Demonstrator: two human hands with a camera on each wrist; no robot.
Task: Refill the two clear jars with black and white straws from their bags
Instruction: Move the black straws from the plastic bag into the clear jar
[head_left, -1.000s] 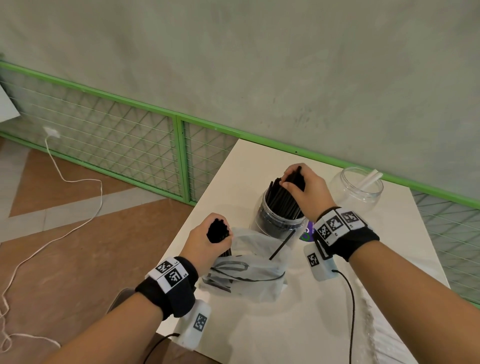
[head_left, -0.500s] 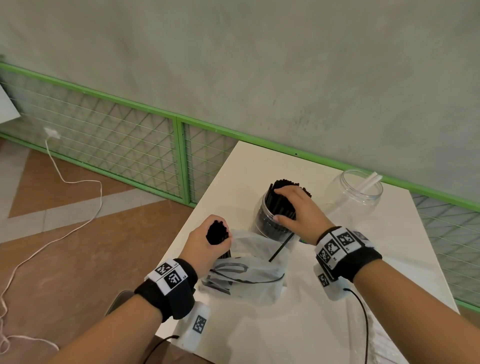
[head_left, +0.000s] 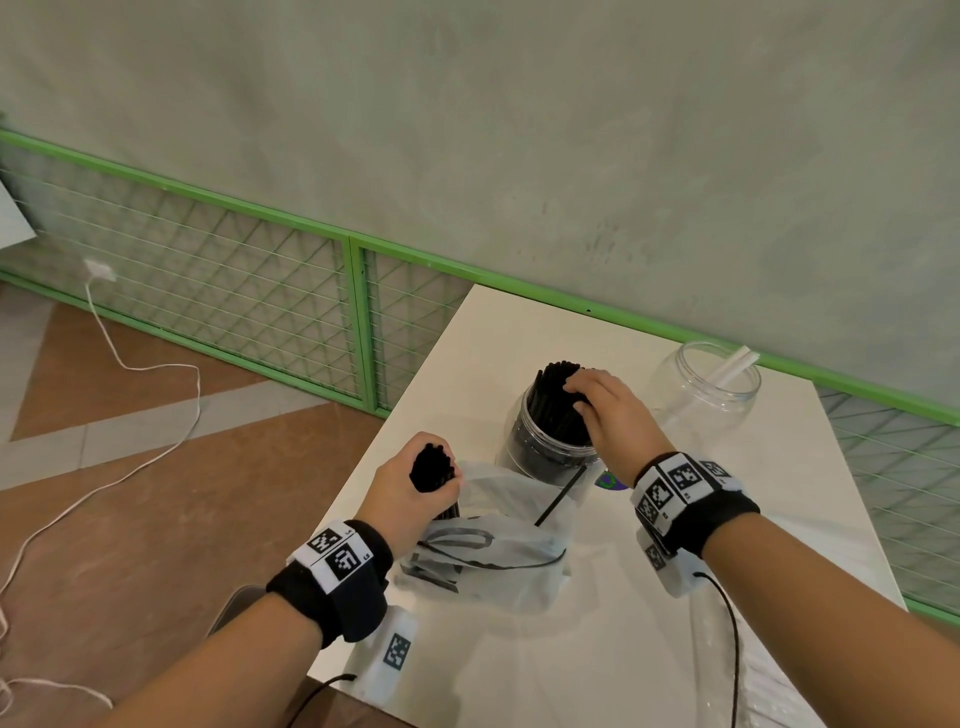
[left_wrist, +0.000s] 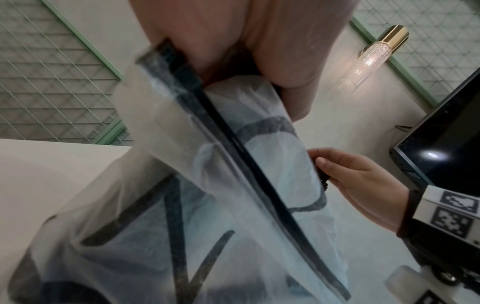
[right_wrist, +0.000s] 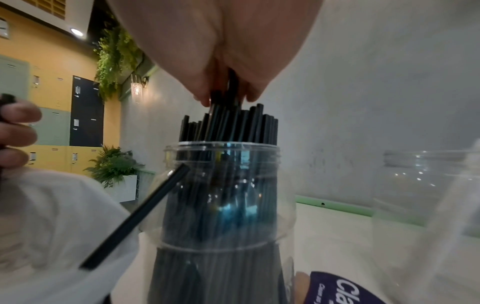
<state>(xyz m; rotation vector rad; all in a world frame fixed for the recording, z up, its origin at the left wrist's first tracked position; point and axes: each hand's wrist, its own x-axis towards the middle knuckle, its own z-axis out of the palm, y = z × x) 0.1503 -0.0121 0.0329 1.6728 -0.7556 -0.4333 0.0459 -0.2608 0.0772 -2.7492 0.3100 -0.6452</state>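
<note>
Head view: your right hand (head_left: 605, 410) pinches the tops of black straws (right_wrist: 228, 127) standing in the near jar (head_left: 545, 447) on the table (head_left: 779, 519). Your left hand (head_left: 410, 488) grips a straw bundle (head_left: 434, 470) rising from the bag (head_left: 498, 551). The far jar (head_left: 701, 389) holds white straws (head_left: 735, 364).

Black jar (head_left: 550, 447) mouth packed full with straws (head_left: 558, 400); my right hand (head_left: 610, 410) sat on their tops, no way in from above. Bag (head_left: 493, 540) lay crumpled just before jar, blocking near approach; loose straw (head_left: 558, 499) slanted from bag against jar wall. My left hand (head_left: 410, 493) gripped bundle (head_left: 431, 467) at bag's left end. Second jar (head_left: 701, 389) stood right, apart, mouth open, one white straw (head_left: 735, 364) leaning inside. Bare table (head_left: 597, 649) lay near me, reachable.
</note>
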